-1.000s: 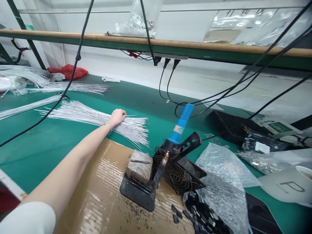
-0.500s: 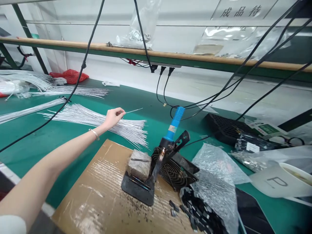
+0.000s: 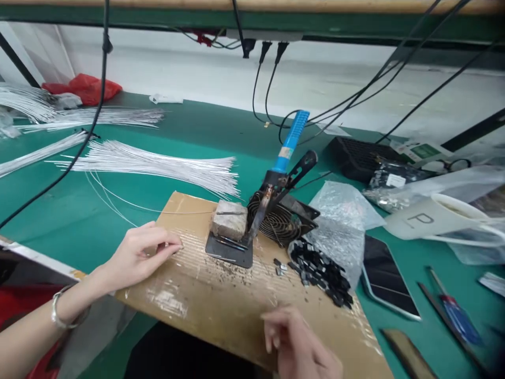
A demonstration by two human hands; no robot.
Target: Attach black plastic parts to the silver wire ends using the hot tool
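Observation:
My left hand (image 3: pixel 145 252) is over the left part of the cardboard sheet (image 3: pixel 189 310), thumb and fingertips pinched together. A thin white wire (image 3: pixel 108 202) runs behind this hand; most of what the pinch grips is hidden. My right hand (image 3: pixel 302 342) hovers at the cardboard's front edge, fingers bent and smeared by motion, so its grip is unclear. Between and beyond the hands, a soldering iron with a blue handle (image 3: pixel 294 139) leans on a black stand (image 3: pixel 232 255), which carries a grey block (image 3: pixel 229 221). A pile of small black pieces (image 3: pixel 319 271) lies to the right.
A bundle of white wires (image 3: pixel 165 166) lies behind the cardboard. A black fan (image 3: pixel 280 221) stands behind the iron. To the right are bubble wrap (image 3: pixel 339 210), a phone (image 3: pixel 389 279), a white cup (image 3: pixel 426 218) and a screwdriver (image 3: pixel 457 310). Black cables (image 3: pixel 104 79) hang across the bench.
My left hand has come back from the wire bundle to the cardboard, and loose wires now trail from the bundle. My right hand has entered the view. The camera has tilted down.

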